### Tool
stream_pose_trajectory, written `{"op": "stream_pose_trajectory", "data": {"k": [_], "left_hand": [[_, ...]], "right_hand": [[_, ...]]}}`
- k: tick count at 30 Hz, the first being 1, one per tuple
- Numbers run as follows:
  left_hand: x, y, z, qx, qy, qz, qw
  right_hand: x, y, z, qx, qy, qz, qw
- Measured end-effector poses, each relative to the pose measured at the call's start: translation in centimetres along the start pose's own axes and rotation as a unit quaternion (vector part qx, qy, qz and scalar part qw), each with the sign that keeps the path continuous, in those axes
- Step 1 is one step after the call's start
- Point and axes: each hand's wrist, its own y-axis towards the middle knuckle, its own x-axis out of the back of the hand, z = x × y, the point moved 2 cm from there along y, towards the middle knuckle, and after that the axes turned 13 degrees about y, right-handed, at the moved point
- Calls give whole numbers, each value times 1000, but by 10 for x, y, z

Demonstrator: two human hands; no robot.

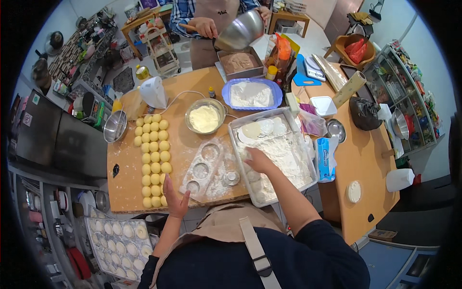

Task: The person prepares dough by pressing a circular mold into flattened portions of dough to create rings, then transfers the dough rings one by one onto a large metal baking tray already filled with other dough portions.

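My left hand (176,197) is open, fingers up, beside the rows of yellow dough balls (154,156) on the wooden table (125,188). My right hand (257,161) reaches into the metal tray (308,166) of white flour, fingers bent together at its left side by floured dough pieces (255,185); what they hold is unclear. Pale discs (262,129) lie in the tray's back part. Between my hands are a plastic mould (202,168) with round openings and a small round metal cutter (232,177). A bowl of pale yellow mixture (203,119) sits behind them.
Another person (207,12) tilts a steel bowl (240,30) over a square pan (239,62). A blue tub (251,94) of flour, a white mixer (153,92) and a steel bowl (114,126) edge the table. A tray of dough rounds (118,245) is lower left; a tissue pack (325,159) is right.
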Motion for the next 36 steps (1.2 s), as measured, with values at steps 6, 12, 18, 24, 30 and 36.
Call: {"op": "stream_pose_trajectory", "data": {"k": [6, 12, 18, 24, 30, 36], "left_hand": [[-8, -18, -14, 5, 29, 28, 999], [-6, -33, -18, 63, 38, 51, 996], [-19, -31, -30, 75, 48, 88, 992], [-42, -22, -28, 106, 132, 247, 954], [-55, -3, -23, 152, 217, 339, 903], [-53, 5, -18, 158, 192, 370, 895]], "right_hand": [[29, 15, 8, -20, -140, 154, 978], [68, -2, -14, -57, 124, 155, 978], [73, -29, -15, 143, -83, 91, 982], [74, -33, -15, 15, -13, 87, 996], [81, -56, -16, 69, -71, 64, 993], [84, -39, -12, -159, 256, -7, 953]]}}
